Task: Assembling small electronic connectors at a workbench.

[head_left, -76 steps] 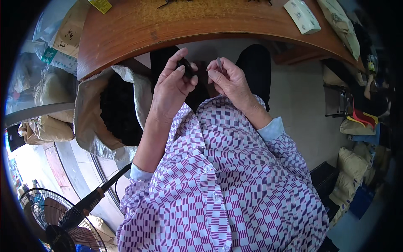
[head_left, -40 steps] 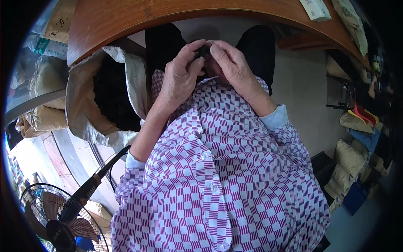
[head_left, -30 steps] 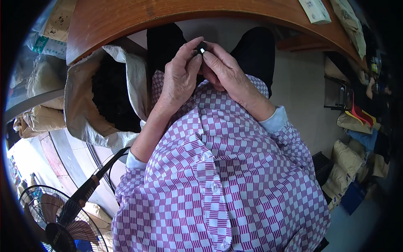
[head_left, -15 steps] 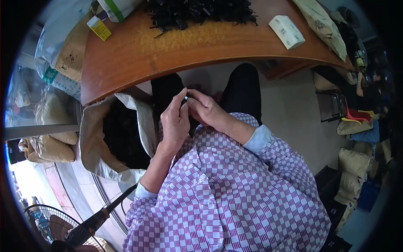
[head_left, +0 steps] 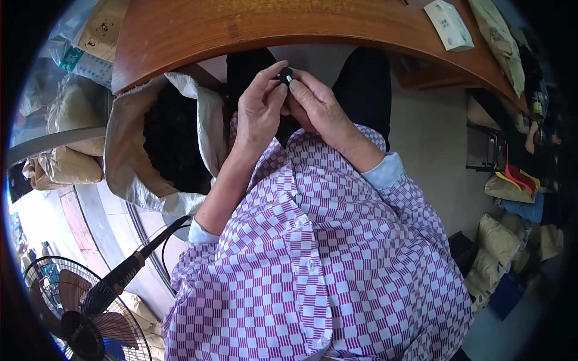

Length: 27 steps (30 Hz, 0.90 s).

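Both my hands meet in front of my lap, past the checked shirt. Between their fingertips is a small black part [head_left: 285, 73] with a pale, shiny piece on it; its exact kind is too small to make out. My left hand [head_left: 260, 111] is closed, pinching the part with thumb and forefinger. From the other side my right hand [head_left: 322, 103] is closed on it too, thumb near the pale piece. Left of my knees stands a white woven sack [head_left: 208, 120] with its mouth wide, holding many small black pieces [head_left: 171, 138].
A brown wooden table [head_left: 241, 24] curves across beyond my knees, with a white box [head_left: 448, 25] at its right. A black fan [head_left: 84, 325] stands at the lower left. Stuffed sacks [head_left: 72, 165] lie at the left, and more packages [head_left: 497, 240] at the right.
The view has tilted down, so the black pile on the table has left the picture. My hands stay together, and more of the small part's pale piece shows between the fingertips.
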Each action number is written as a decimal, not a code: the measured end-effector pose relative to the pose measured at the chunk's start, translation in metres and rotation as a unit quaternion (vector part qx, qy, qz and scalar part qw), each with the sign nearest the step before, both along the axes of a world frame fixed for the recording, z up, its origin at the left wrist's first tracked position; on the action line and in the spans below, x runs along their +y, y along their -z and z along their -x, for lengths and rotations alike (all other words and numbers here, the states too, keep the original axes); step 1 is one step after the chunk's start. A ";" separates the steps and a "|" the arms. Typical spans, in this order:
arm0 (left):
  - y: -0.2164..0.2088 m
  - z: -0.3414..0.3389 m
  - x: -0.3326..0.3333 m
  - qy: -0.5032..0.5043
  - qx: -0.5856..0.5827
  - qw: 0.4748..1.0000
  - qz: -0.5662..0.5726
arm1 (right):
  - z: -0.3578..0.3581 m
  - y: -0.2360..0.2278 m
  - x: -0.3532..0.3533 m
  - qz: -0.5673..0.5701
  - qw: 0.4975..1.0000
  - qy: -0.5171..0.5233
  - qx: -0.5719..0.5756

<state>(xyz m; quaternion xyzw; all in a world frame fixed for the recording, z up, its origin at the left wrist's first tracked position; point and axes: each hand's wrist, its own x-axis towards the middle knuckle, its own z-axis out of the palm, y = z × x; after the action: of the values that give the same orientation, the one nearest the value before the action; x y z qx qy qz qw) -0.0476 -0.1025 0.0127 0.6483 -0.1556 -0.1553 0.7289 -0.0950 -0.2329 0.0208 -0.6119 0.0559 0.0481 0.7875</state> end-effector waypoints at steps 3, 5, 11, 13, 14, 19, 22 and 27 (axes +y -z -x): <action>0.001 0.000 -0.006 -0.002 -0.007 1.000 -0.020 | -0.005 0.004 0.001 -0.003 0.999 0.034 -0.008; 0.000 -0.004 -0.012 -0.006 -0.031 0.999 -0.037 | -0.008 0.001 -0.004 0.001 0.998 0.054 -0.009; -0.021 -0.007 -0.024 -0.026 -0.229 0.947 -0.223 | -0.007 -0.015 -0.019 -0.015 0.996 0.018 0.081; -0.021 -0.013 -0.033 -0.005 -0.235 0.942 -0.241 | -0.011 -0.009 -0.030 -0.078 0.991 0.017 0.104; -0.017 -0.017 -0.037 -0.011 -0.268 0.934 -0.235 | -0.013 -0.008 -0.035 -0.109 0.986 0.015 0.124; -0.012 -0.026 -0.054 0.067 -0.157 0.965 -0.199 | -0.024 -0.010 -0.073 -0.008 0.996 -0.006 0.088; -0.022 -0.023 -0.071 0.104 -0.009 0.989 -0.107 | -0.031 -0.023 -0.125 0.251 0.963 -0.004 -0.095; -0.023 -0.039 -0.076 0.182 0.271 0.943 0.061 | -0.074 -0.032 -0.209 0.541 0.807 0.237 -0.026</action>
<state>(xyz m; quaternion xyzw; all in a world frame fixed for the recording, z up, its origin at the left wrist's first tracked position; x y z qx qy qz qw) -0.0085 -0.1790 0.0358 0.4967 -0.0763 -0.4452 0.7411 -0.0210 -0.4422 0.0531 -0.9074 0.1956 -0.1940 0.3173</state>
